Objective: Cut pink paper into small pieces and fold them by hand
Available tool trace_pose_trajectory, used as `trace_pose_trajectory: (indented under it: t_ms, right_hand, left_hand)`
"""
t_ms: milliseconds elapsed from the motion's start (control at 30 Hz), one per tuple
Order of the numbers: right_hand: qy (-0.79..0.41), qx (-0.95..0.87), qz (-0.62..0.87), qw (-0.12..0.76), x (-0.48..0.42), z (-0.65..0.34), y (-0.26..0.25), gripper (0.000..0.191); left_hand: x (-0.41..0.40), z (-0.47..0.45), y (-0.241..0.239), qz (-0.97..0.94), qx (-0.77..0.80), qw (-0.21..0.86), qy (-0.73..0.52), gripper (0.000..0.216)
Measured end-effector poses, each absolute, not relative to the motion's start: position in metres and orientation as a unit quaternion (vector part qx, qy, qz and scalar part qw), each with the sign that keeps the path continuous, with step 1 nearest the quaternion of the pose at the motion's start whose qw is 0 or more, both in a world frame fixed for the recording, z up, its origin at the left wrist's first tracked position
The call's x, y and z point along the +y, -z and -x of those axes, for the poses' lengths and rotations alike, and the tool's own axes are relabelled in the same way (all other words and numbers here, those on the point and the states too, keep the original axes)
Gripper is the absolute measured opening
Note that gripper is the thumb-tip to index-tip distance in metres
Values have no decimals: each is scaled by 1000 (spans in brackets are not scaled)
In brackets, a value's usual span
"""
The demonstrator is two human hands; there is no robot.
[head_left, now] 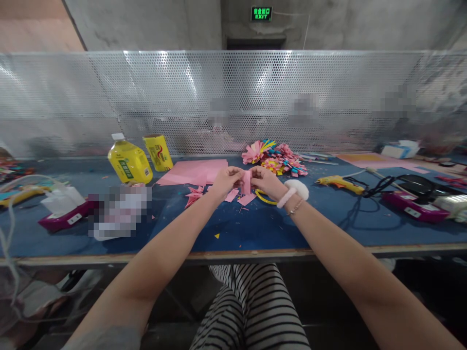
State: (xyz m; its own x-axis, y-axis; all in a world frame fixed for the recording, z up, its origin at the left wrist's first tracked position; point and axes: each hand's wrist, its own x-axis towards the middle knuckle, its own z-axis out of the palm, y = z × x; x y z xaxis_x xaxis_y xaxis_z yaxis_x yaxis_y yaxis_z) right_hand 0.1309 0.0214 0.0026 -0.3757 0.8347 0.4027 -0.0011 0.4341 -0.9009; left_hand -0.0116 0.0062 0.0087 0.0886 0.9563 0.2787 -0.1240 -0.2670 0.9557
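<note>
Between my two hands a small pink paper strip (247, 182) is held upright above the table. My left hand (229, 179) pinches its left edge, and my right hand (268, 180) grips its right edge. Just below lie loose pink paper pieces (246, 199) on the blue tabletop. Beside my left forearm sits a folded pink paper shape (194, 195). Behind my left hand is a stack of pink paper sheets (193, 171). A yellow loop (265, 197), partly hidden, lies under my right wrist.
Paper flowers (275, 158) pile up against the perforated metal screen (251, 97). A yellow bottle (129, 160) and a yellow canister (158, 153) stand at left. A yellow glue gun (341, 183), cables and a purple power strip (416, 206) lie right; another purple strip (69, 216) is left.
</note>
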Motion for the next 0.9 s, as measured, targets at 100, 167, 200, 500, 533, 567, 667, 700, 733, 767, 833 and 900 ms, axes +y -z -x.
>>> trace_pose_trajectory:
  t_ms: [100,167,200,500,533,567,667,700,733,767,833,900]
  right_hand:
    - [-404,-717,309,476,21,-132,-3,13]
    - [-383,-728,318,472,21,-132,-3,12]
    - [-375,-733,320,469,21,-132,-3,12]
    - [-334,-733,338,487,24,-133,-3,9]
    - [-338,-728,340,490,23,-133,-4,10]
    - [-346,-723,342,491,23,-133,-5,12]
    - [-380,-698,340,503,23,-132,-6,12]
    - [-386,-689,339,512,23,-132,-5,12]
    - [-386,-682,338,522,24,-133,-5,11]
    - [-384,-677,336,531,25,-133,-4,11]
    - [-386,-672,327,541,27,-134,-2,14]
    - [-401,-673,317,534,29,-135,-1,19]
  left_hand:
    - [10,10,-5,-574,359,461,-573,22]
    - [11,8,-3,-577,349,463,-575,24]
    - [10,8,-3,-581,344,464,-574,26]
    - [9,6,-2,-665,322,399,-543,25]
    - [10,7,-1,-665,323,397,-544,24]
    - [11,7,-1,-663,330,392,-545,22]
    - [15,9,2,-650,364,373,-553,19]
    - [15,10,2,-644,369,372,-557,18]
    - [15,10,2,-639,368,379,-560,18]
    - [15,10,2,-631,362,393,-562,18]
    - [12,9,0,-607,350,438,-563,19]
    - [10,8,-3,-576,340,486,-562,23]
